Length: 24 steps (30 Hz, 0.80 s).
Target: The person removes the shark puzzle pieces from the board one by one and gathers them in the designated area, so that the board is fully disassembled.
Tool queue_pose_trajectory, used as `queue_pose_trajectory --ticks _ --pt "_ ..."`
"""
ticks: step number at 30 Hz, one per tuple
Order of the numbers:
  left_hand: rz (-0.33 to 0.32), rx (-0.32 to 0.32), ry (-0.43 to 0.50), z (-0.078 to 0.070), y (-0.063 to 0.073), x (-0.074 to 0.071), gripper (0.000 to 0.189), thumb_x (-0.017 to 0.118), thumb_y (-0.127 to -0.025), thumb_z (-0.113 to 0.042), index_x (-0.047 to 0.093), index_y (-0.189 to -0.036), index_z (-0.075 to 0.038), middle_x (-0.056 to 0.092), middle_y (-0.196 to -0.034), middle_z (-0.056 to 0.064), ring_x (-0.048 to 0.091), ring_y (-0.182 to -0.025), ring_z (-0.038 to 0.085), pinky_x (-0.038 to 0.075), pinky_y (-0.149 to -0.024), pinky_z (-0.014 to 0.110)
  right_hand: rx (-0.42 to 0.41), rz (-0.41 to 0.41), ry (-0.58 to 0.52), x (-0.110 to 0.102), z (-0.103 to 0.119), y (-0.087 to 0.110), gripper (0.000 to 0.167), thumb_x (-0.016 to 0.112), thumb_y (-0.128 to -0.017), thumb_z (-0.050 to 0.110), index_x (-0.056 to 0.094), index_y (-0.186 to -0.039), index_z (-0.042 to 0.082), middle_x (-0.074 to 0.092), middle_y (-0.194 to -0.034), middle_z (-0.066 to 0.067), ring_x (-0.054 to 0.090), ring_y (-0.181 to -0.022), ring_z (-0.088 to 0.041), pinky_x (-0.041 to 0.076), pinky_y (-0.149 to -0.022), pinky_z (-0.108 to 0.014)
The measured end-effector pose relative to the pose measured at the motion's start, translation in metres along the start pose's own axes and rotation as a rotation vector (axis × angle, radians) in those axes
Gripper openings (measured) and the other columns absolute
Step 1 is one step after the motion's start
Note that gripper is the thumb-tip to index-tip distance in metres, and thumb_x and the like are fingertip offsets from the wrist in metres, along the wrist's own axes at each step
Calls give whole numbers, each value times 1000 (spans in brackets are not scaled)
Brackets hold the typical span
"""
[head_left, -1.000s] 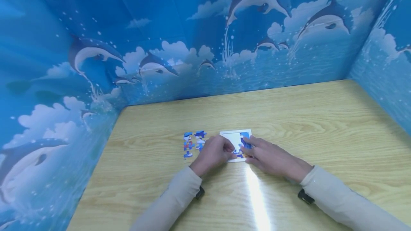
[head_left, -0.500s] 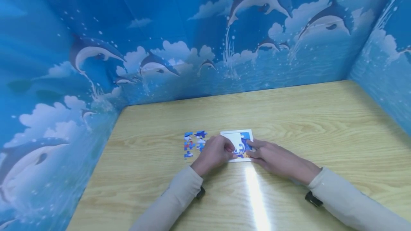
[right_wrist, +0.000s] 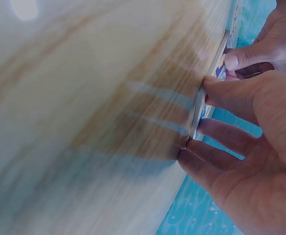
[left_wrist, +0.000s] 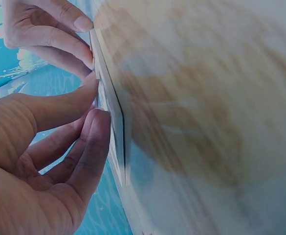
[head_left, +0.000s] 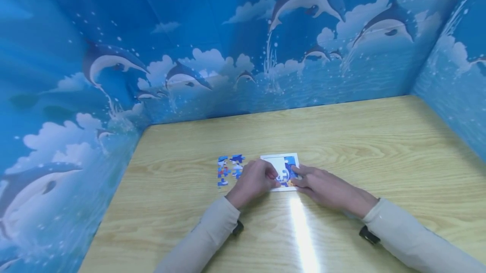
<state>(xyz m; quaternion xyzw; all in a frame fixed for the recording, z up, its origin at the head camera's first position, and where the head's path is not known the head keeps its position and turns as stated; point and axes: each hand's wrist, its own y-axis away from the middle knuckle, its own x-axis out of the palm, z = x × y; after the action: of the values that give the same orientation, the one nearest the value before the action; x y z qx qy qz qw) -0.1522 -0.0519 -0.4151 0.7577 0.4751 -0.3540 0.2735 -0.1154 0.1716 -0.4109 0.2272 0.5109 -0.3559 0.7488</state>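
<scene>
A square jigsaw tray (head_left: 278, 155) with a white border lies flat on the table. Blue puzzle pieces (head_left: 290, 162) fill its right side and part of the front, while white backing shows at upper left. My left hand (head_left: 255, 179) is over the tray's left front part, thumb and fingertips pinching a small jigsaw piece (right_wrist: 220, 72) close over the tray; the fingers hide much of it. My right hand (head_left: 322, 183) reaches in from the right. Its thumb touches the tray's front edge in the right wrist view, and its extended fingers rest around the right edge.
Several loose jigsaw pieces (head_left: 222, 171) lie left of the tray, some partly behind the left hand. The wood-grain table (head_left: 364, 138) meets a blue dolphin-print curtain (head_left: 228, 70) at the back and sides.
My right hand has shifted slightly right, off the placed pieces toward the tray's right edge, uncovering more of them. The left hand stays at nearly the same spot.
</scene>
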Motion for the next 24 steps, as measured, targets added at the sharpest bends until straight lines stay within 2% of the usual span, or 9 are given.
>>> queue_pose_trajectory --ticks 6,12,24 --pt "-12 -11 44 -3 2 -5 6 82 -85 -12 77 -83 -14 68 -74 -9 59 -68 4 51 -65 20 6 2 -14 1 0 0 28 66 -98 10 68 -124 1 47 -148 -24 47 -134 -46 44 -103 -54" --pt "-13 -52 102 -1 6 -10 4 80 -87 -11 76 -86 -13 66 -75 -9 60 -70 7 51 -65 22 -6 -9 -17 2 -1 0 29 66 -98 10 67 -124 -1 48 -147 -25 47 -134 -46 43 -104 -54" --pt "-81 -98 86 20 14 -30 7 80 -89 -16 75 -85 -14 66 -77 -8 62 -74 8 53 -71 27 3 -11 -30 4 -2 0 29 67 -98 11 67 -125 1 47 -148 -25 47 -134 -46 43 -104 -55"
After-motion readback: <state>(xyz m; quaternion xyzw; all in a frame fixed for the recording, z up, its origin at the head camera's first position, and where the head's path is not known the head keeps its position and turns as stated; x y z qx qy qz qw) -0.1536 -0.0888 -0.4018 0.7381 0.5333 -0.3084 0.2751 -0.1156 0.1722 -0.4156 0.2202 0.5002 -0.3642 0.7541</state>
